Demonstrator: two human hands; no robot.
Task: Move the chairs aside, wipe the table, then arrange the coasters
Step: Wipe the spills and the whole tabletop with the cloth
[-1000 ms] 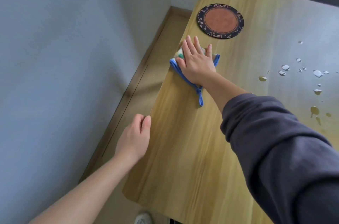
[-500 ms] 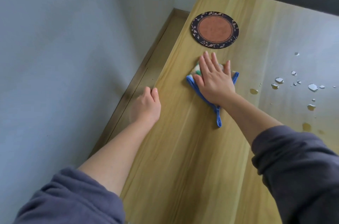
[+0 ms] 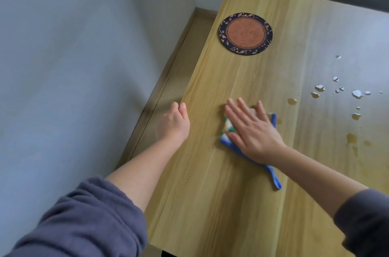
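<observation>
One cloth (image 3: 228,129) under right fingers (image 3: 245,109), on table (image 3: 210,193)

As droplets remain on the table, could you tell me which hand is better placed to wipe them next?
Likely the right hand: it presses flat on the cloth, with the droplets on its right. The left hand rests at the table's left edge.

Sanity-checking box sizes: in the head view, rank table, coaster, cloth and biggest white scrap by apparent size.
1. table
2. coaster and cloth: unranked, since the right hand hides most of the cloth
3. white scrap
</observation>
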